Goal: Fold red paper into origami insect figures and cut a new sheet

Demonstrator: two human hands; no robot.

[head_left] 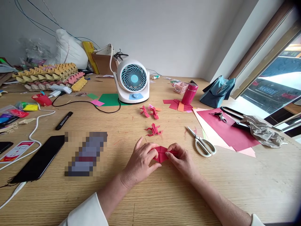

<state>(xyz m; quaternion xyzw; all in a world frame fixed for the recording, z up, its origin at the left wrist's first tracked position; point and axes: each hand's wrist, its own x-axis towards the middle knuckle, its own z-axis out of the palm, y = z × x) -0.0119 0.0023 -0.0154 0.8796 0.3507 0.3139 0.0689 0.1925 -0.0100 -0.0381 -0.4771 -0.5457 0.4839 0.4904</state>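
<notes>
A small folded piece of red paper (161, 153) lies between my two hands, low over the wooden table. My left hand (143, 159) grips its left side, fingers curled over the top and thumb at the lower edge. The right end is pinched between thumb and fingers of my right hand (182, 159), which hide part of it. Just beyond my hands sits a folded red paper figure (154, 129) with thin legs. Two similar red figures, one on the left (144, 111) and one on the right (154, 113), lie farther back.
White-handled scissors (205, 147) lie right of my hands, near large red sheets (225, 125). A fan (133, 80) stands at the back, a red bottle (190, 93) to its right. On the left are a black marker (64, 121) and a black tablet (39, 158).
</notes>
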